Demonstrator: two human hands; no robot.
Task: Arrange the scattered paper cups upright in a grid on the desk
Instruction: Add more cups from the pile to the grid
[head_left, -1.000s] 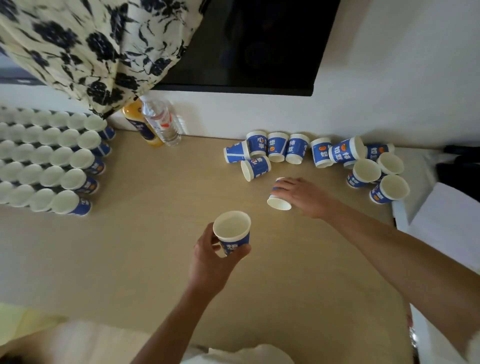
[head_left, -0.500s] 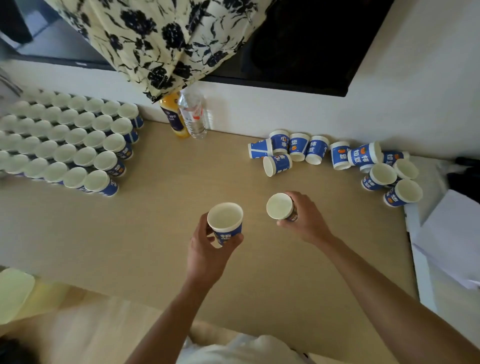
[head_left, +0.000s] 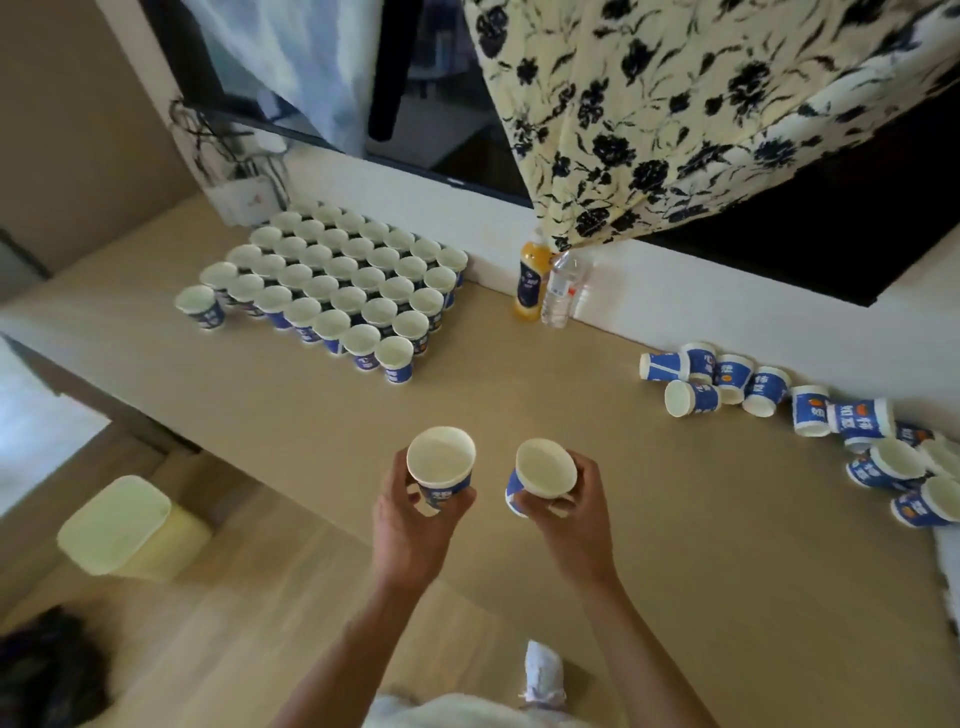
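**Desk (head_left: 571, 426) tally: grid largely built, one heap left**

Beige desk along a white wall, under a dark screen and a hanging floral cloth (head_left: 701, 104).

- Item 1, grid (head_left: 332, 280): block of upright cups at the far left, in several tidy rows with rims touching or nearly so. Done, as far as can be seen.
- Item 2, loose cups (head_left: 769, 395): straggling line at the right along the wall. Some lie on their sides, some stand mouth-down, a few stand upright near the desk's right edge. Roughly a dozen or more, none yet placed.
- Item 3, in transit: left hand (head_left: 415, 525) curled round the left cup (head_left: 441, 462), right hand (head_left: 576, 519) curled round the right cup (head_left: 543, 470). Both cups are mouth-up above the near desk edge, well apart from the grid.
- Item 4, bystanders: orange bottle (head_left: 531, 280) and water bottle (head_left: 561, 291), just beside each other at the wall.

Judgement: well past halfway. Two cups to set down, then the heap.
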